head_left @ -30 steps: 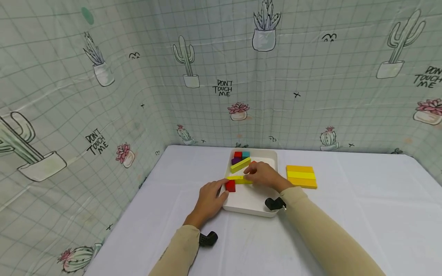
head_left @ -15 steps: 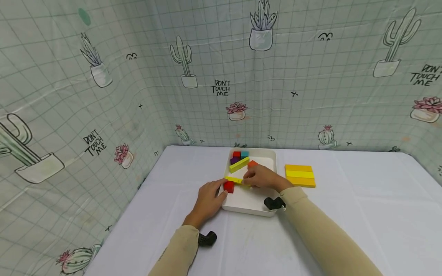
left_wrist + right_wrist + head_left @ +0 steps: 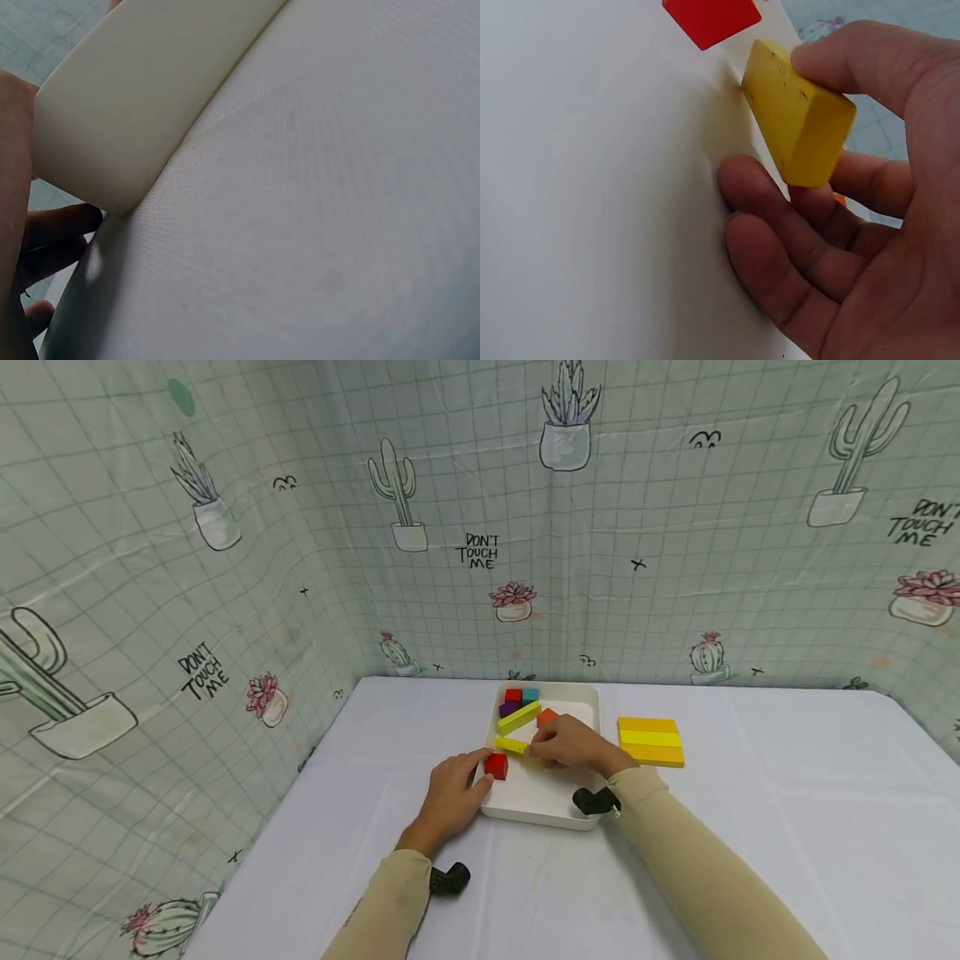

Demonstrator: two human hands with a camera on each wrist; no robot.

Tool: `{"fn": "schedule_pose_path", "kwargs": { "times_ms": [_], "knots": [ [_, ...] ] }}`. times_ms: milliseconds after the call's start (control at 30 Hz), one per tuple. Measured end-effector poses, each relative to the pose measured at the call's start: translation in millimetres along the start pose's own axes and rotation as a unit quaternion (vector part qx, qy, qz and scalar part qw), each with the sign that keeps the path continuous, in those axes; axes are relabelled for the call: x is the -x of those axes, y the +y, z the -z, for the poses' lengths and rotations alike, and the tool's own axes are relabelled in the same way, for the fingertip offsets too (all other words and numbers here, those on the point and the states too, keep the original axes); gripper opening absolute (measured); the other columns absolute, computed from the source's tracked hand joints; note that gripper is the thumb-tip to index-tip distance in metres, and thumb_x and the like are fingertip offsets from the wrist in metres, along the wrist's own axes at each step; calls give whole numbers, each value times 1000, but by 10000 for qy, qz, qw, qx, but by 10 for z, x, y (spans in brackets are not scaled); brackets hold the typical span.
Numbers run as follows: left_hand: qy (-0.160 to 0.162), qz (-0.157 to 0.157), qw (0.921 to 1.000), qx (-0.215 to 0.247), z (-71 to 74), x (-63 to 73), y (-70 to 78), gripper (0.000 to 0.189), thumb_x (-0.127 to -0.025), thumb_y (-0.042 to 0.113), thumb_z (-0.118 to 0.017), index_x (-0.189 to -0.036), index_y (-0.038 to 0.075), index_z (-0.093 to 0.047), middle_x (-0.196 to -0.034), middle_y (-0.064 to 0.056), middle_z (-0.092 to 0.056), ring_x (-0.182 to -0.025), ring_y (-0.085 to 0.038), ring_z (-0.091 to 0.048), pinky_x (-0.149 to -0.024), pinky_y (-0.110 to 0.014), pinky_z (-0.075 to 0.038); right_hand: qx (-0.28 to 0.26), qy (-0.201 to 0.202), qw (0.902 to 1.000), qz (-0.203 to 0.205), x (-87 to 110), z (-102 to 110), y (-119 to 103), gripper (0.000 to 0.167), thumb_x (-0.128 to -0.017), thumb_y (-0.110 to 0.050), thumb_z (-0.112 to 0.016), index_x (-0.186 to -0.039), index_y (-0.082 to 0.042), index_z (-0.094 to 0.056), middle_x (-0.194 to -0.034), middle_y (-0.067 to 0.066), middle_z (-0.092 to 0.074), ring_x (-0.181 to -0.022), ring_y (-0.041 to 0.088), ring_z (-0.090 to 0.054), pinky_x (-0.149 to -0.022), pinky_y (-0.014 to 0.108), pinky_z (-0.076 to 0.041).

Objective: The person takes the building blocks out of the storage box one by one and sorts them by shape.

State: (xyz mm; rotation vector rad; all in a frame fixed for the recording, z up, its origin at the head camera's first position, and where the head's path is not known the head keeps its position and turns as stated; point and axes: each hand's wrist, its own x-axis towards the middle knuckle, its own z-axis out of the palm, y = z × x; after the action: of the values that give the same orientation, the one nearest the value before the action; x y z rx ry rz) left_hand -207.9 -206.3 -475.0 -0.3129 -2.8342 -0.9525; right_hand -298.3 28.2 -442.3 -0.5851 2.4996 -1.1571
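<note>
A yellow rectangular block (image 3: 511, 745) is pinched between the thumb and fingers of my right hand (image 3: 573, 745). In the right wrist view, this yellow block (image 3: 791, 112) is tilted above the white floor, its near end toward the palm. My left hand (image 3: 453, 793) grips the left rim of the white tray (image 3: 540, 819), beside a red cube (image 3: 496, 767). The left wrist view shows the tray's outer wall (image 3: 150, 90) with fingers (image 3: 60, 225) by its corner. A yellow-green block (image 3: 519, 718) lies slanted behind the held one, and an orange block (image 3: 547, 716) is partly hidden by my right hand.
At the tray's far left corner sit a red cube (image 3: 513, 695), a teal cube (image 3: 531, 695) and a purple block (image 3: 510, 709). Right of the tray, orange and yellow bars (image 3: 651, 742) lie side by side on the white tablecloth (image 3: 787, 793). A patterned curtain (image 3: 637, 610) hangs behind.
The held yellow block has turned, and its left end has come away from the red cube near my left hand. My left hand keeps its place at the tray rim.
</note>
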Motion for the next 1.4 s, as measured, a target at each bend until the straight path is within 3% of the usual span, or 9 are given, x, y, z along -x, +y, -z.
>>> {"fn": "schedule_pose_path", "kwargs": {
  "times_ms": [267,433,767,1100,1400],
  "knots": [
    [-14,110,9999,27,-14,-18,12,49,-97,31,-60,-144,20,-55,-141,-4,-58,-129,-28,-49,-114,-56,-28,-92,203,9997,-62,17,17,1,26,-89,-19,-73,-111,-5,-69,-83,5,-65,-70,20,-59,-66,28,-52],
    [-2,40,10000,-4,-30,-23,4,48,-97,31,-59,-144,20,-56,-140,-4,-59,-128,-28,-50,-114,-56,-28,-149,305,9994,-60,34,33,5,31,-89,-15,-73,-117,-5,-65,-97,7,-64,-75,21,-60,-68,28,-54],
    [44,20,10000,67,-24,-1,-9,47,-98,29,-60,-143,19,-56,-140,-5,-58,-129,-29,-50,-113,-57,-30,-827,417,9957,-39,43,63,18,38,-90,-14,-70,-125,-4,-63,-104,10,-64,-83,22,-62,-80,29,-55],
    [0,-21,10000,80,-47,58,2,46,-99,27,-58,-144,17,-55,-138,-6,-60,-126,-29,-51,-112,-56,-32,-1666,836,9825,-54,134,61,-41,39,-92,-9,-69,-130,-2,-61,-117,16,-61,-89,25,-69,-81,32,-59],
    [45,6,10000,68,-24,34,3,46,-98,28,-58,-143,18,-56,-138,-5,-59,-127,-29,-51,-113,-56,-31,-2336,937,9677,116,214,113,-96,35,-94,-7,-65,-128,-1,-60,-116,18,-63,-97,33,-70,-83,36,-59]
  ]
}}
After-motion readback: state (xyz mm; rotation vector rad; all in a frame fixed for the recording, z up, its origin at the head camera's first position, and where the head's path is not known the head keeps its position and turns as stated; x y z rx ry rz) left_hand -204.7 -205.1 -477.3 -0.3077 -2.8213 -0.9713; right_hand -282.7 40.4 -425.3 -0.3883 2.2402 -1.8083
